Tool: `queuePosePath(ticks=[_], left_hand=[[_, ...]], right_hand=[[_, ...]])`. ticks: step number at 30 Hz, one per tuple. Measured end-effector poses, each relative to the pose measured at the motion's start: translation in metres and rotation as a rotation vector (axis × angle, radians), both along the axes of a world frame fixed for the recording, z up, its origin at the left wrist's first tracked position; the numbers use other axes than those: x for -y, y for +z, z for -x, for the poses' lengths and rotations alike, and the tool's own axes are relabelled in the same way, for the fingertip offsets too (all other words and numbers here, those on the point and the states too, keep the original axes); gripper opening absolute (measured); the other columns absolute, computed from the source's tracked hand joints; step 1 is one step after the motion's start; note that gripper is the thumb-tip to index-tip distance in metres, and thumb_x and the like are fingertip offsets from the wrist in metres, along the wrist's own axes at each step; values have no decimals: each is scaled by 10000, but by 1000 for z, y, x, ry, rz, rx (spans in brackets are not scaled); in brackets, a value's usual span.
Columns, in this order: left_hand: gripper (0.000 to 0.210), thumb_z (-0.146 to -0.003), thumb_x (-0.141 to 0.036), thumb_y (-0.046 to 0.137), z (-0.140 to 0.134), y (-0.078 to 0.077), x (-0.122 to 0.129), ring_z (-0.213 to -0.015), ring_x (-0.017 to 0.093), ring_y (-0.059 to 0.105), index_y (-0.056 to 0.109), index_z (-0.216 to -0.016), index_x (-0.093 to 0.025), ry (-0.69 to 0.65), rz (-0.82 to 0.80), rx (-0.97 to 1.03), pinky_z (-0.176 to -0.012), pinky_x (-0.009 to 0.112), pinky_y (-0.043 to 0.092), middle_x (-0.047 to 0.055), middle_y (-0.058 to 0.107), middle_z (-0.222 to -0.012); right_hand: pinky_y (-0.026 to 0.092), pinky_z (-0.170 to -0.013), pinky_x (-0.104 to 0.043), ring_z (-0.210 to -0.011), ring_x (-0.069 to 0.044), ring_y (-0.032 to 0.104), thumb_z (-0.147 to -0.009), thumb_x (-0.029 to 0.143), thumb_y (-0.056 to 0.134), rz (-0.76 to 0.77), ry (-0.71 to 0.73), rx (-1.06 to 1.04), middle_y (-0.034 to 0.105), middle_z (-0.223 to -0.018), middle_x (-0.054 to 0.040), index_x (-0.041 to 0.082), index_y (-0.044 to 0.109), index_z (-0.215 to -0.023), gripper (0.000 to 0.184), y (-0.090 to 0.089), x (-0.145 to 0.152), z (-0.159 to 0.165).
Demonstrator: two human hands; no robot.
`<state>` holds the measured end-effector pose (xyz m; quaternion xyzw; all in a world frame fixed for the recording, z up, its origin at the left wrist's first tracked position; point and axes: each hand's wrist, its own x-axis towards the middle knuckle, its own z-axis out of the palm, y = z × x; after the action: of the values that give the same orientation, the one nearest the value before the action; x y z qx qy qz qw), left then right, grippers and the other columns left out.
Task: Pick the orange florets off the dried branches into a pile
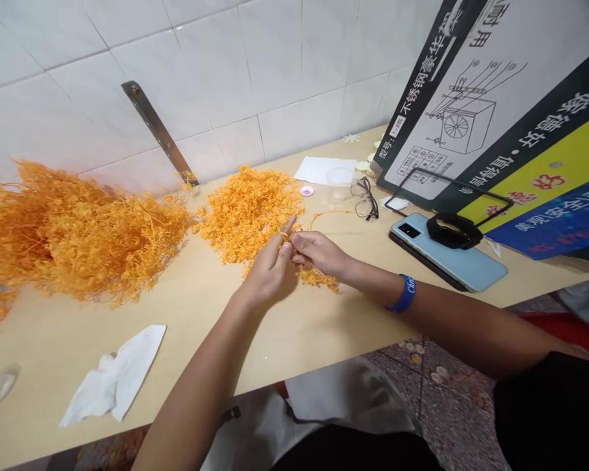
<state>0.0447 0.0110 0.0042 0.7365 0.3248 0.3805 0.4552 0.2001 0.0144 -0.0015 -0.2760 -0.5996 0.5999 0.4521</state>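
Observation:
My left hand [269, 261] and my right hand [319, 252] meet over the middle of the table, fingertips pinched together. Between them is a small sprig of orange dried flowers, mostly hidden by the fingers. A loose orange tuft [319, 278] lies on the table just below my right hand. Right behind my left hand spreads a low pile of orange flower heads [252, 206]. Farther left rests a large bundle of orange dried flowers [103, 235], its thin stems tangled.
A crumpled white tissue [115, 376] lies at the front left. Glasses [366, 196], a clear cup [339, 183] and white paper [324, 170] sit at the back. A light-blue phone [451, 252] with a black band [454, 231] is at right, before a large printed box [500, 131].

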Motion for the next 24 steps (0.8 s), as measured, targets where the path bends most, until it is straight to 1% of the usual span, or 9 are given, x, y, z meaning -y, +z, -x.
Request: queuePosePath(ticks=[2,5,7,11,13,16,19,21,24], left_hand=[[598,-988,-555,374,-2,1,0,-1096,227,632,458,-1445,-178,-6,6,44,-1026,382,453,109,657,-1244],[627,-958,-616,391,-2,3,-3,-1235,264,556,598,-1312,-141,11,-4,100,-1050,375,439,122,670,-1219],[641,-942,-637,411,-1,4,-5,-1234,272,557,620,-1283,-136,17,39,103,-1045,380,444,123,690,-1173],[669,-919,-660,439,2,2,-8,-1195,268,586,554,-1368,-177,9,184,130,-1028,393,462,113,651,-1256],[676,-906,-667,457,2,2,-8,-1246,275,552,512,-1410,-220,18,229,156,-1012,386,478,104,591,-1352],[694,-885,-641,525,2,6,-7,-1330,280,477,445,-1460,-262,87,210,151,-1017,375,480,97,540,-1412],[801,-858,-602,595,3,7,-4,-1325,300,483,327,-1522,-243,59,187,127,-1030,409,477,133,507,-1440],[869,-836,-569,643,3,2,-4,-1393,320,402,261,-1545,-242,32,148,97,-1088,436,429,140,390,-1532],[862,-856,-551,629,1,-7,-5,-1483,316,228,236,-1551,-228,44,22,18,-1207,470,242,127,271,-1596]], right_hand=[[322,-447,-217,-449,-65,344,-798,737,543,-19,-16,21,373,-505,71,187,446,-633,583,1,0,0],[287,-441,-223,-441,-63,327,-818,710,545,-76,-61,73,372,-498,72,191,429,-620,568,0,0,0],[275,-437,-230,-433,-64,315,-831,701,534,-87,-62,82,371,-492,73,197,411,-613,563,-1,-1,1],[256,-449,-239,-446,-68,283,-839,673,546,-37,-18,24,343,-501,80,205,397,-627,534,-1,0,0],[267,-471,-241,-471,-72,298,-836,637,577,-19,-6,-15,351,-525,75,203,408,-644,503,0,1,0],[304,-499,-238,-514,-80,375,-823,576,630,-20,-28,-35,431,-580,55,183,497,-722,427,0,3,1],[340,-499,-229,-521,-86,429,-798,541,672,15,-57,-49,480,-608,55,175,559,-851,387,-2,0,2],[386,-525,-228,-538,-89,477,-770,515,712,48,-53,-62,522,-630,50,176,554,-848,382,-4,-4,3],[432,-561,-229,-583,-98,549,-726,523,754,91,-28,-72,594,-679,25,169,540,-781,417,-6,-6,4]])
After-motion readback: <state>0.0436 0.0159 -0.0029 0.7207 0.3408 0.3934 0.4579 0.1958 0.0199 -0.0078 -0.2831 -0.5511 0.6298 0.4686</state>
